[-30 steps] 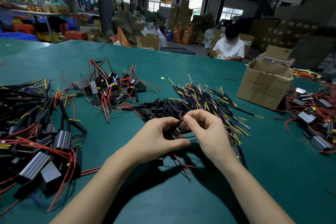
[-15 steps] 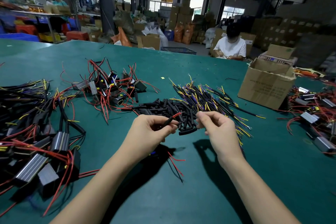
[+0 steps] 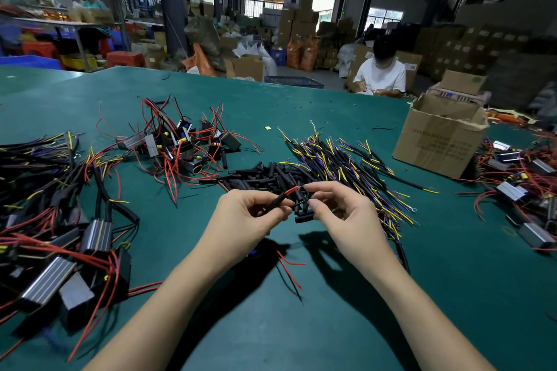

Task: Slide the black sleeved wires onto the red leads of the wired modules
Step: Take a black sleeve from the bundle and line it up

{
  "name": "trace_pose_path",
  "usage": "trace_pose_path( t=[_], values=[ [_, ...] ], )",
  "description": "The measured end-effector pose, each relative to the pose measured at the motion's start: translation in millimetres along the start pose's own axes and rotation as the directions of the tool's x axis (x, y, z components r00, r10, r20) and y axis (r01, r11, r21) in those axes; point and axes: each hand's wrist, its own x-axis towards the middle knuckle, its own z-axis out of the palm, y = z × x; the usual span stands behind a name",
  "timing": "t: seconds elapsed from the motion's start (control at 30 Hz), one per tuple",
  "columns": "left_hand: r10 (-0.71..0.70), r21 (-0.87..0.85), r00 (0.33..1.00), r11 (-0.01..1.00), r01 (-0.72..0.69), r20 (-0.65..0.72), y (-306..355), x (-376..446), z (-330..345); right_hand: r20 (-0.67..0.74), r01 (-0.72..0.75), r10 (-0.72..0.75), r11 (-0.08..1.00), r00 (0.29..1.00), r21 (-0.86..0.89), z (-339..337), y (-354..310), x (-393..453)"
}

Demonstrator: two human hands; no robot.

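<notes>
Since a second ago: the hands have parted; they were pressed together over the work then, and now a gap stands between them with the red lead's tip bared in it; I judge one sleeve is seated and the next step is at hand

Head view, left hand: at about 6 o'clock of the black tube heap; thumb and fingers pinch a black sleeve with the red lead poking out of its far end toward 1 o'clock; grip narrow and holding

Head view, right hand: just beside the left, apart from it; fingers curled, fingertips close to the red tip; whether they pinch a thin black wire there I cannot tell

Head view, module in hand: mostly hidden under the left wrist; loose red wires trail from it toward 5 o'clock on the green table

Head view, supplies: black tube heap at 12 o'clock of the hands; sleeved wires with yellow and purple ends at 1 o'clock; unworked modules at 10 o'clock; modules with black cables fitted at 8 o'clock; more modules at 3 o'clock beside a cardboard box

Meaning for the task: many modules remain; the job looks far from done
</notes>
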Motion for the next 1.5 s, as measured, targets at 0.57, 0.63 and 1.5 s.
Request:
trace_pose_path(
  t=[0.57,0.63,1.5],
  values=[
    [0.028,0.055,0.997,0.998,-0.024,-0.075,-1,0,-2,0.101,0.401,-0.4,0.802,0.911,-0.443,-10,5,1],
    [0.027,0.061,0.997,0.998,-0.022,-0.078,0,1,-2,0.104,0.416,-0.42,0.777,0.902,-0.472,-10,3,0],
    [0.057,0.145,0.99,0.989,-0.038,-0.127,-4,0,0,0.149,0.282,-0.24,0.849,0.959,-0.447,-13,21,5]
  ],
)
